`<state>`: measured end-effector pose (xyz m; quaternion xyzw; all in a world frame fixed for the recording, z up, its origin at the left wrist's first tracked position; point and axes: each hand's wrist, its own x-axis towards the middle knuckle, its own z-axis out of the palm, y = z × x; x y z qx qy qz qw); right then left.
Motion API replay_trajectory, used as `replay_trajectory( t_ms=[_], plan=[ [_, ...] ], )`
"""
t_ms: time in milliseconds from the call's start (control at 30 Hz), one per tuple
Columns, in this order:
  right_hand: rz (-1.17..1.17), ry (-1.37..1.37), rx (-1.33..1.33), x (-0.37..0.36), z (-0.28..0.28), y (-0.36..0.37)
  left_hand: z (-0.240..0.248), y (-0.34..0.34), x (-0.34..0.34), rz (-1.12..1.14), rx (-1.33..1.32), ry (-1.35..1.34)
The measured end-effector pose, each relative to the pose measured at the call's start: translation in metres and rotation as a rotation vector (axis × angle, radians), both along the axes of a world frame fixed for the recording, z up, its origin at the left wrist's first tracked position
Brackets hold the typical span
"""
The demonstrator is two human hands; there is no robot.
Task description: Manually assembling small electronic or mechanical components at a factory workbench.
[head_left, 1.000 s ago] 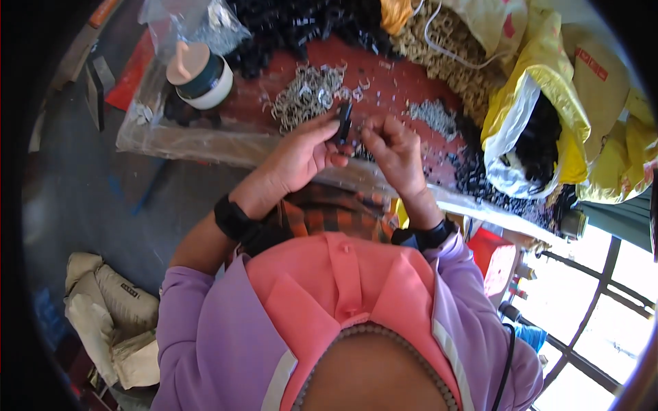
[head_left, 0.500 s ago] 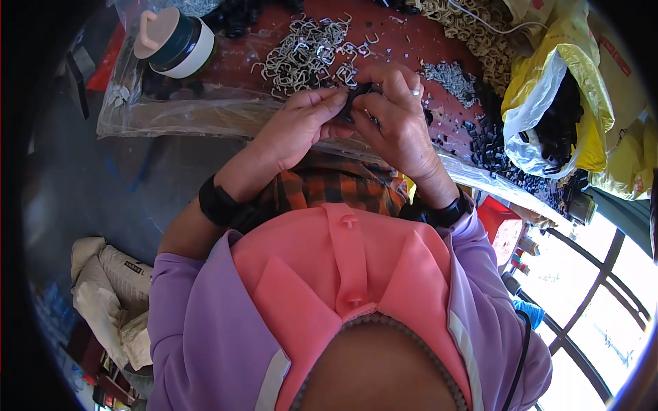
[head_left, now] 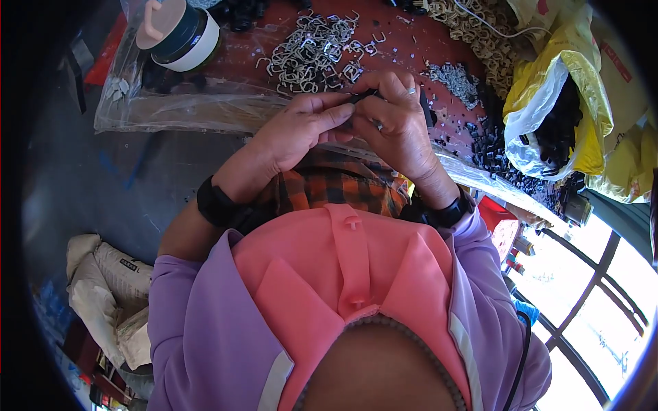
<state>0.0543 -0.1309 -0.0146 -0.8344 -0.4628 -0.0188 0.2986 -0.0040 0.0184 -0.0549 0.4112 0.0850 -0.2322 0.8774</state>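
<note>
Left hand (head_left: 296, 131) and right hand (head_left: 399, 130) pinched a half-hidden black part (head_left: 362, 96), seemingly mid-fitting, with a steady hold likely needed next.

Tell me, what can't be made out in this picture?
All in the head view:
Black piece: mostly hidden by the left hand and right hand.
Black parts: cut off by the upper edge.
Small silver bits: too small to tell their shape.
Yellow bag: its side hides how deep the black contents go.
</note>
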Motion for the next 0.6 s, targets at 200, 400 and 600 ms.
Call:
replay_trajectory(
  t_ms=[200, 400, 600],
  plan=[
    [0.063, 0.184, 0.062, 0.01, -0.008, 0.005, -0.009, 0.004, 0.0, 0.028, -0.076, 0.061],
    [0.063, 0.097, -0.067, 0.009, 0.001, 0.009, -0.007, 0.005, 0.002, 0.043, -0.103, 0.048],
    [-0.036, 0.004, -0.015, 0.006, -0.006, 0.011, -0.006, 0.009, 0.006, 0.052, -0.139, 0.051]
  ],
)
